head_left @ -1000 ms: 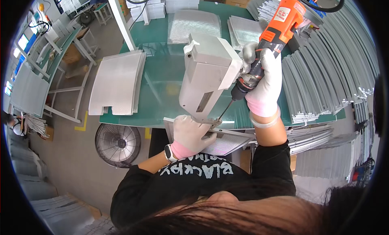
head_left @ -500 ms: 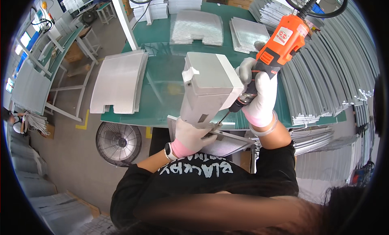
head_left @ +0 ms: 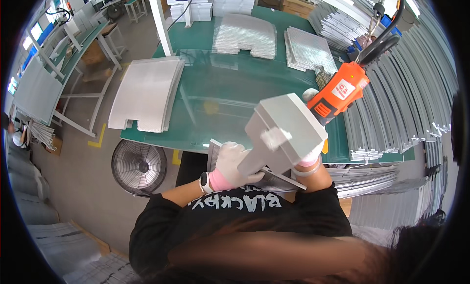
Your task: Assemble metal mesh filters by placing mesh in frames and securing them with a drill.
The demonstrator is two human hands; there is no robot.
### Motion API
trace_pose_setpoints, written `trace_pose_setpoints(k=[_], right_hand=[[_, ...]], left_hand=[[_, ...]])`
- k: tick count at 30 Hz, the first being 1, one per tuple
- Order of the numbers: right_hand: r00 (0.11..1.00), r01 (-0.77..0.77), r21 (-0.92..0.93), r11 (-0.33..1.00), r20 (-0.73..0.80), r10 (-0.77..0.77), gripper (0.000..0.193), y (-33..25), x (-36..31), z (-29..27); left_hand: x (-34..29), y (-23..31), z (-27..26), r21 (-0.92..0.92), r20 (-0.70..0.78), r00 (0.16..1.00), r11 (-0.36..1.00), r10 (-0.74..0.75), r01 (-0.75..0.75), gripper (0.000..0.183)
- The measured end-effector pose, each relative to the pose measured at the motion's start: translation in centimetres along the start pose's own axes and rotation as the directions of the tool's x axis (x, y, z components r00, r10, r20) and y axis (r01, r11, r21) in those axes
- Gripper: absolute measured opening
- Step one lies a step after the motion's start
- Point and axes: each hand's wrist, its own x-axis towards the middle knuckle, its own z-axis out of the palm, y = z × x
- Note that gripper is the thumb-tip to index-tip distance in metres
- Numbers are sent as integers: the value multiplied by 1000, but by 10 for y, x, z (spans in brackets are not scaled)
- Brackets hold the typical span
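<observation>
My left hand (head_left: 232, 164), in a white glove with a pink cuff, is closed beside the narrow neck of a grey box-shaped housing (head_left: 289, 122). Its fingers also meet a thin metal-framed panel (head_left: 286, 180) held low against my body. An orange-and-black electric screwdriver (head_left: 340, 90) slants up to the right on its cable. Behind the housing, my right hand (head_left: 313, 154) is closed round the screwdriver's lower part; only a strip of glove and cuff shows. The housing hides the screwdriver's bit and most of that hand's fingers.
Pale flat panels lie on the green table in stacks at the left (head_left: 147, 95), back (head_left: 245, 35) and right back (head_left: 311, 49). Long metal strips (head_left: 401, 93) are piled along the right side. A round floor fan (head_left: 139, 166) stands below the table's left front edge.
The grey housing has tilted and shifted right, now covering most of my right hand. The screwdriver's orange body has moved slightly lower. My left hand stays close to the panel.
</observation>
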Motion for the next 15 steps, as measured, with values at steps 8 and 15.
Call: trace_pose_setpoints(k=[8,15], right_hand=[[999,-37,60,998,33,35,68,1,12,8],[968,247,-388,888,52,-247,53,-57,79,35]], left_hand=[[12,5,-11,117,53,997,991,60,-65,24],[28,-13,-19,191,27,1000,982,9,-14,25]])
